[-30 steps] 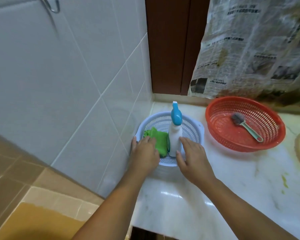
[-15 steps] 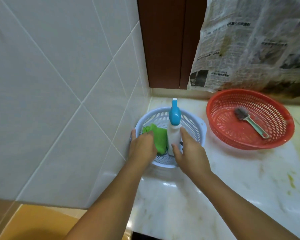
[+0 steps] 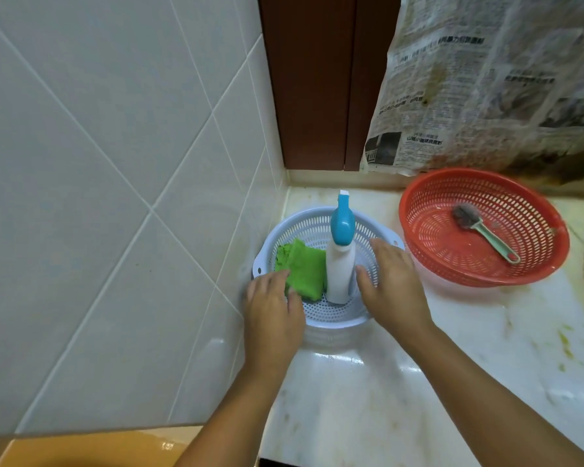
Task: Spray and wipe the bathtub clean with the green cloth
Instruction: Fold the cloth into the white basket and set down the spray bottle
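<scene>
A folded green cloth [image 3: 304,271] lies in a pale blue perforated basket [image 3: 334,323] in the corner of the counter. Right beside the cloth stands a white spray bottle [image 3: 339,271] with a blue head. My left hand [image 3: 273,318] lies over the basket's near left rim, its fingertips touching the cloth's front edge. My right hand [image 3: 391,288] hovers over the basket's right side with fingers extended, the thumb close to the bottle but a small gap showing. No bathtub is in view.
A red mesh basket [image 3: 418,203] holding a small brush [image 3: 486,230] sits to the right on the stained marble counter [image 3: 368,399]. A tiled wall [image 3: 115,163] runs along the left. Behind stand a brown wooden panel [image 3: 317,79] and hanging newspaper [image 3: 486,79].
My right hand has slid slightly right, off the bottle's side. My left hand has drawn back a little, uncovering more of the cloth. The view has tilted slightly.
</scene>
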Demonstrator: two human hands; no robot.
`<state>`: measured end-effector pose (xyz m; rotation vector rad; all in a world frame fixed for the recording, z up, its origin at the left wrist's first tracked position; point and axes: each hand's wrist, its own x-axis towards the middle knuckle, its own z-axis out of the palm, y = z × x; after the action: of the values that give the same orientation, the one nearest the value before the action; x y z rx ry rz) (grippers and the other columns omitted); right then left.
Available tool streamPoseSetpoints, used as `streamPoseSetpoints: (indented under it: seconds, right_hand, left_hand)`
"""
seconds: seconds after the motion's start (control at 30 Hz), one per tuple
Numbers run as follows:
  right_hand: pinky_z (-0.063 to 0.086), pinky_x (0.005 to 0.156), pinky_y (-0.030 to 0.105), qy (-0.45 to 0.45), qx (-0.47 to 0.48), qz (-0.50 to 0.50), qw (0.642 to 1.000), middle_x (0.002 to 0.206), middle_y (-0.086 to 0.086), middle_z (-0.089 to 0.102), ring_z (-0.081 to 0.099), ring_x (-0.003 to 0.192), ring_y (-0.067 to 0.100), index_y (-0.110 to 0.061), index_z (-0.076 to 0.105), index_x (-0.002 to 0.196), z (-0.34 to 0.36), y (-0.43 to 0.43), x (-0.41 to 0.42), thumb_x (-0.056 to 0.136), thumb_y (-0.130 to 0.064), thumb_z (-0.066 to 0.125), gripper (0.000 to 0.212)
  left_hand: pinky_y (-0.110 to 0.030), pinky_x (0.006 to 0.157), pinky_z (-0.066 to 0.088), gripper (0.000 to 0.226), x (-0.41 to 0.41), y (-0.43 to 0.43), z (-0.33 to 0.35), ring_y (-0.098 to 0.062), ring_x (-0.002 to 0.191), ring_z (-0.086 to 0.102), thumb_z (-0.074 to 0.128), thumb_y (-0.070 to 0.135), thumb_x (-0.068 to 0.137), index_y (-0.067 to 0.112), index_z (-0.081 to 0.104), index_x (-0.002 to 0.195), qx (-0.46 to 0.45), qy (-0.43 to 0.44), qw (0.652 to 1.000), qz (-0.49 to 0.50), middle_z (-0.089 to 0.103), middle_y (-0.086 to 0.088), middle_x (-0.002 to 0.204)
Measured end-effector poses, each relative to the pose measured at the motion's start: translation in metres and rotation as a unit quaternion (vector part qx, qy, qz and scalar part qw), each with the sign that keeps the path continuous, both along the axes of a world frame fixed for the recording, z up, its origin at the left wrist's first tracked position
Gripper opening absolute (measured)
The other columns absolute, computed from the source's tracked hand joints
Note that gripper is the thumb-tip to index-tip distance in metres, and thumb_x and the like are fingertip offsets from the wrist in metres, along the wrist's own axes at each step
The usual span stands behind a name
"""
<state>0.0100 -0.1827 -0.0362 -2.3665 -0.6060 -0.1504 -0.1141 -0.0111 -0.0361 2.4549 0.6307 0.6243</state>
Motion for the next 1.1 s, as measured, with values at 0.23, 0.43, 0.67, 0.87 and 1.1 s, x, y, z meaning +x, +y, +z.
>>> streamPoseSetpoints:
  seconds: [0.23,0.43,0.67,0.87,1.1]
  right_hand:
    - [0.029,0.119,0.054,-0.009,-0.028,0.020,0.999,0.123,0.009,0.061,0.053,0.117,0.034,-0.003,0.058,0.125,-0.011,0.003,-0.011,0.079,-0.008,0.046,0.048]
    - [0.030,0.115,0.044,0.006,-0.035,0.008,0.999,0.123,0.004,0.060,0.052,0.120,0.029,-0.010,0.057,0.126,-0.007,0.009,-0.022,0.090,-0.034,0.060,0.044]
    - [0.047,0.079,0.034,0.151,0.062,0.022,0.986,0.109,-0.012,0.063,0.060,0.096,0.011,-0.032,0.049,0.122,0.016,0.037,-0.010,0.087,-0.042,0.075,0.045]
    - [0.038,0.074,0.032,0.177,0.049,0.001,0.983,0.101,-0.008,0.058,0.056,0.090,0.018,-0.027,0.046,0.122,0.014,0.045,0.000,0.092,-0.037,0.074,0.042]
    - [0.035,0.076,0.029,0.199,0.005,0.015,0.980,0.110,-0.002,0.063,0.062,0.110,0.027,-0.018,0.044,0.140,0.019,0.044,0.006,0.094,-0.033,0.071,0.055]
  left_hand:
    - [-0.028,0.122,0.021,0.060,0.010,0.010,-0.011,-0.036,0.149,0.038,0.046,-0.012,0.078,-0.005,0.060,0.136,-0.051,0.067,0.996,-0.040,0.058,-0.019,0.145]
    - [-0.042,0.112,0.041,0.057,0.024,0.015,0.001,-0.039,0.133,0.055,0.043,-0.007,0.072,-0.002,0.067,0.124,0.008,0.072,0.996,-0.047,0.067,-0.017,0.128]
    - [-0.051,0.104,0.029,0.072,0.047,0.006,0.020,-0.019,0.144,0.036,0.053,0.023,0.095,0.021,0.022,0.160,0.089,0.308,0.946,-0.051,0.034,0.002,0.160]
    - [-0.052,0.102,0.028,0.059,0.053,0.006,0.019,-0.022,0.128,0.049,0.053,0.018,0.091,0.018,0.038,0.149,0.091,0.323,0.942,-0.027,0.057,0.001,0.132]
    - [-0.049,0.100,0.030,0.032,0.050,0.007,0.023,-0.021,0.115,0.055,0.051,0.015,0.089,0.019,0.055,0.120,0.060,0.288,0.955,-0.033,0.063,0.004,0.116]
